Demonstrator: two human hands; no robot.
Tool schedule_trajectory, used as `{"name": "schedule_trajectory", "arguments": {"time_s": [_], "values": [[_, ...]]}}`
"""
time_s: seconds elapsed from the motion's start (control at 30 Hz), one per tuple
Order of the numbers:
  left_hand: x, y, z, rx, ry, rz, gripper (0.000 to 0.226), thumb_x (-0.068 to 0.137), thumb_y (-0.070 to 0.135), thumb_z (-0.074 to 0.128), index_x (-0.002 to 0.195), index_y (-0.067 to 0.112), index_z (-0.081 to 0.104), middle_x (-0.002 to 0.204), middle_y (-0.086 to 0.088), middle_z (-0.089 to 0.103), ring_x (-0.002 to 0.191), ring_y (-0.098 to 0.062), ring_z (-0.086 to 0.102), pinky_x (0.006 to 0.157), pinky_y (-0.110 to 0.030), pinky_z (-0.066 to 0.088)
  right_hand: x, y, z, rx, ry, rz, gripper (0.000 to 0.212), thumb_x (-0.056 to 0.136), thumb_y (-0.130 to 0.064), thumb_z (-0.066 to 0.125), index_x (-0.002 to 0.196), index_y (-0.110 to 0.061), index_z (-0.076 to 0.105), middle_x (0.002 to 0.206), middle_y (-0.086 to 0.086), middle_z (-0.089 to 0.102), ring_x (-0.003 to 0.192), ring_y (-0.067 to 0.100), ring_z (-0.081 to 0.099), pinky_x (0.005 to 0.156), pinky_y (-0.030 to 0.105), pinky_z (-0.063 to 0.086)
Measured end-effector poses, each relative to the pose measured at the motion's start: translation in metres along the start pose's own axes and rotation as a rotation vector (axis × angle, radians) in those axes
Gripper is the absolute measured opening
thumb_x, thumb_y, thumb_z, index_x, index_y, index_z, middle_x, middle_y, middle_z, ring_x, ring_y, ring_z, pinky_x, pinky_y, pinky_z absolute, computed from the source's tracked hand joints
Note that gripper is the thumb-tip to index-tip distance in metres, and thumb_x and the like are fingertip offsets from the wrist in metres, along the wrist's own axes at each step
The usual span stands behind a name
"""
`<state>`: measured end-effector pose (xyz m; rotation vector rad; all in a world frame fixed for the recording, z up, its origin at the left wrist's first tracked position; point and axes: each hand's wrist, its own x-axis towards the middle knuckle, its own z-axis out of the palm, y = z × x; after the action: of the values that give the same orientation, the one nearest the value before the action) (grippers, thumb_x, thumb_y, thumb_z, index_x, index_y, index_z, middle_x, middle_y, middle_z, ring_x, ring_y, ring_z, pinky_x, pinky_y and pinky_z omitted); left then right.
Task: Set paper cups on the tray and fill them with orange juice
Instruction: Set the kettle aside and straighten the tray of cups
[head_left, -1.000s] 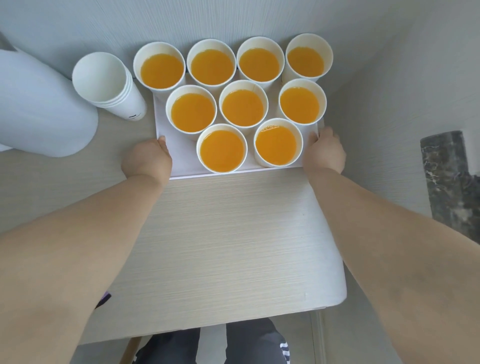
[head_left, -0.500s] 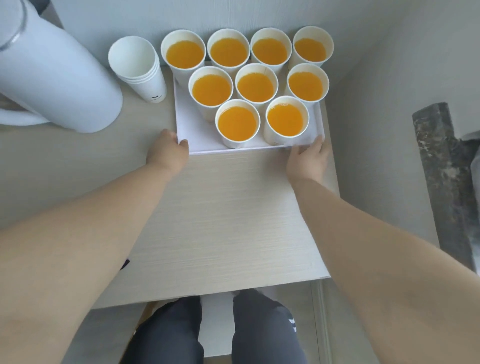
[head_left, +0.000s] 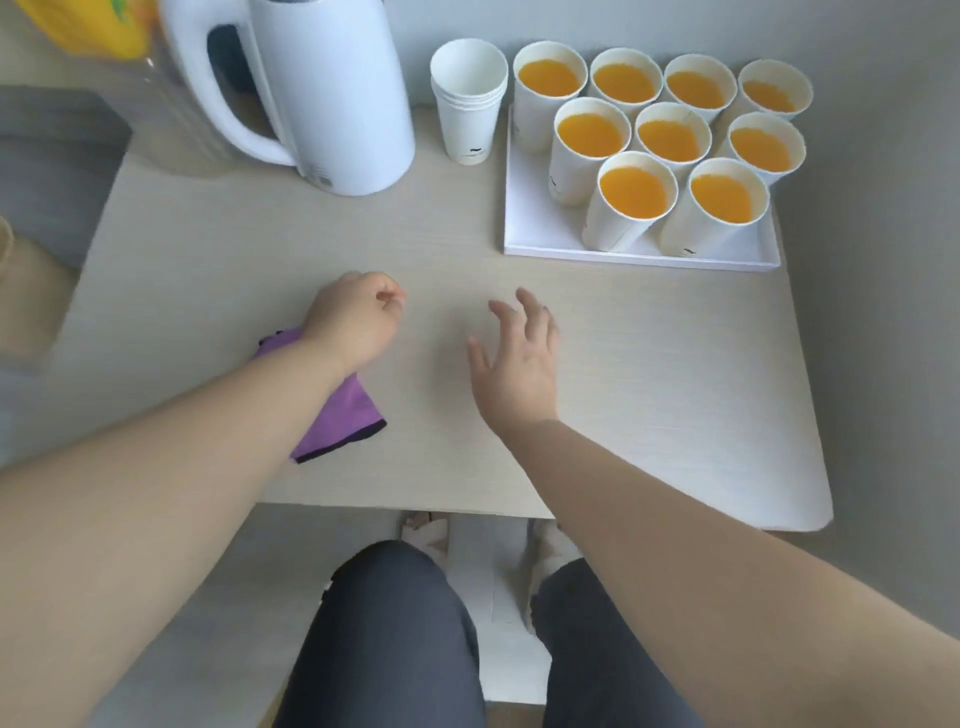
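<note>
Left hand (head_left: 353, 322), right hand (head_left: 514, 364) released tray (head_left: 639, 258); print on cups (head_left: 610, 231) illegible.

Filled cups (head_left: 670, 137) on tray (head_left: 525, 223), far right; cup stack (head_left: 467, 111) beside left; kettle (head_left: 337, 98) further left.

Nine juice-filled cups (head_left: 631, 200) on white tray (head_left: 527, 208).
</note>
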<state>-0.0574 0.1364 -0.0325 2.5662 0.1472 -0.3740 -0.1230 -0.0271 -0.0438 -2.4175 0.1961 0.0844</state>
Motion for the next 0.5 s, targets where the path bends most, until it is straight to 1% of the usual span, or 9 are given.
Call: {"name": "schedule_trajectory", "arguments": {"time_s": [0.03, 0.1, 0.2, 0.3, 0.4, 0.47, 0.5], "values": [[-0.009, -0.016, -0.006, 0.021, 0.058, 0.008, 0.025, 0.094, 0.019, 0.050, 0.111, 0.014, 0.068, 0.121, -0.013, 0.063, 0.115, -0.032, 0.055, 0.101, -0.033, 0.041, -0.009, -0.014, 0.012, -0.015, -0.037, -0.058, 0.046, 0.095, -0.024, 0.052, 0.138, -0.009, 0.044, 0.154, 0.012, 0.023, 0.143, 0.032, 0.014, 0.116, 0.039, 0.018], [-0.028, -0.039, -0.016, 0.054, 0.151, -0.005, 0.027, 0.094, 0.019, 0.049, 0.113, 0.013, 0.067, 0.123, -0.015, 0.060, 0.118, -0.035, 0.050, 0.103, -0.032, 0.036, -0.024, -0.036, 0.030, -0.063, -0.122, -0.153, 0.050, 0.096, -0.028, 0.049, 0.142, -0.011, 0.039, 0.157, 0.008, 0.016, 0.145, 0.029, 0.008, 0.116, 0.035, 0.014], [-0.054, -0.064, -0.027, 0.045, 0.229, -0.081, 0.031, 0.097, 0.022, 0.045, 0.122, 0.014, 0.062, 0.132, -0.015, 0.052, 0.127, -0.035, 0.039, 0.105, -0.032, 0.031, -0.041, -0.061, 0.055, -0.147, -0.229, -0.247, 0.057, 0.098, -0.035, 0.044, 0.148, -0.015, 0.027, 0.161, 0.004, 0.004, 0.148, 0.024, -0.002, 0.119, 0.032, 0.005], [-0.074, -0.090, -0.032, 0.010, 0.211, -0.199, 0.037, 0.100, 0.027, 0.040, 0.133, 0.017, 0.052, 0.142, -0.013, 0.043, 0.133, -0.034, 0.032, 0.108, -0.036, 0.029, -0.049, -0.083, 0.080, -0.262, -0.284, -0.271, 0.062, 0.099, -0.042, 0.039, 0.153, -0.022, 0.014, 0.161, -0.001, -0.005, 0.148, 0.022, -0.009, 0.120, 0.035, 0.001], [-0.090, -0.113, -0.028, -0.069, 0.133, -0.296, 0.044, 0.102, 0.033, 0.035, 0.143, 0.017, 0.041, 0.150, -0.015, 0.033, 0.137, -0.035, 0.029, 0.112, -0.038, 0.024, -0.049, -0.099, 0.101, -0.387, -0.275, -0.305, 0.063, 0.098, -0.049, 0.035, 0.153, -0.030, 0.009, 0.161, -0.004, -0.008, 0.148, 0.024, -0.011, 0.120, 0.040, -0.001], [-0.096, -0.120, -0.023, -0.112, 0.085, -0.319, 0.048, 0.103, 0.034, 0.032, 0.147, 0.016, 0.034, 0.153, -0.015, 0.028, 0.140, -0.033, 0.026, 0.114, -0.037, 0.021, -0.044, -0.100, 0.114, -0.435, -0.324, -0.321, 0.063, 0.099, -0.048, 0.034, 0.152, -0.033, 0.005, 0.161, -0.006, -0.009, 0.148, 0.024, -0.011, 0.120, 0.040, 0.000], [-0.097, -0.124, -0.020, -0.116, 0.063, -0.324, 0.049, 0.103, 0.035, 0.031, 0.148, 0.016, 0.033, 0.154, -0.015, 0.027, 0.141, -0.032, 0.025, 0.115, -0.036, 0.019, -0.043, -0.099, 0.120, -0.454, -0.371, -0.323, 0.061, 0.100, -0.044, 0.033, 0.153, -0.032, 0.003, 0.161, -0.007, -0.009, 0.148, 0.023, -0.012, 0.120, 0.039, 0.002]]}}
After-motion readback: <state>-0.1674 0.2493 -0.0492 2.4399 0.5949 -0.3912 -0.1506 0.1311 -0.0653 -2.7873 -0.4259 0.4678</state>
